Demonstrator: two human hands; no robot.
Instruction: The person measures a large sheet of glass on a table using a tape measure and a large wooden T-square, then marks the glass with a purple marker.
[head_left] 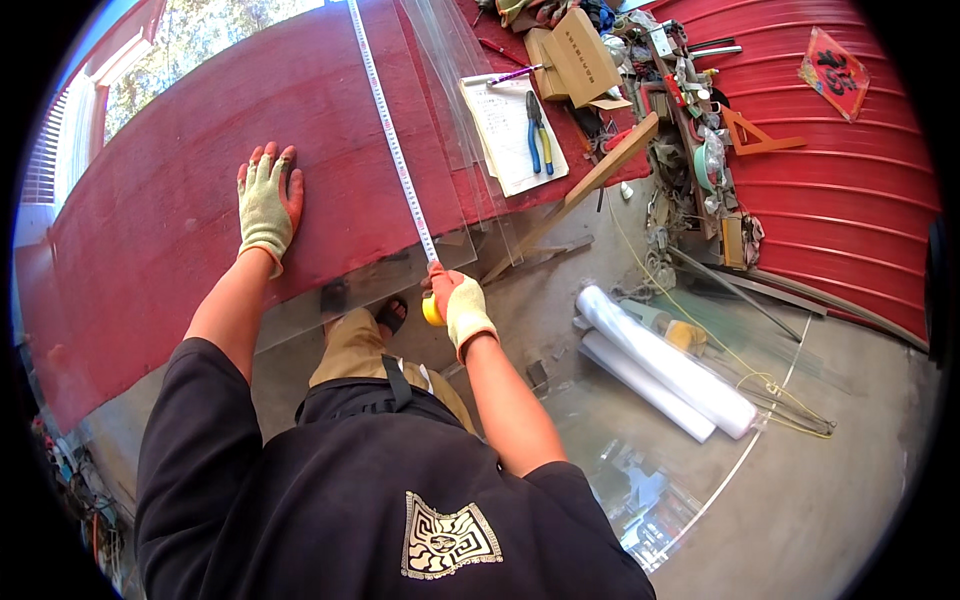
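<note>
Both my hands wear pale knit gloves with red-coated palms. My left hand [268, 205] lies flat, fingers stretched out, on a clear glass sheet [300, 308] that covers part of the red table [170, 230] and overhangs its near edge. Just off that edge, my right hand [465, 308] is closed around a yellow tape measure [433, 310], partly hidden by the fingers. Its white blade [390, 135] is drawn out across the table to the far side, where its end leaves the view.
A notepad [505, 165] holds blue-and-yellow-handled pliers [539, 130] and a purple pen [515, 75], beside a cardboard box [575, 58]. A wooden strip [590, 180] slants off the table's right side. Clear rolls [665, 360] lie on the floor; an orange triangle [750, 135] rests against the red wall.
</note>
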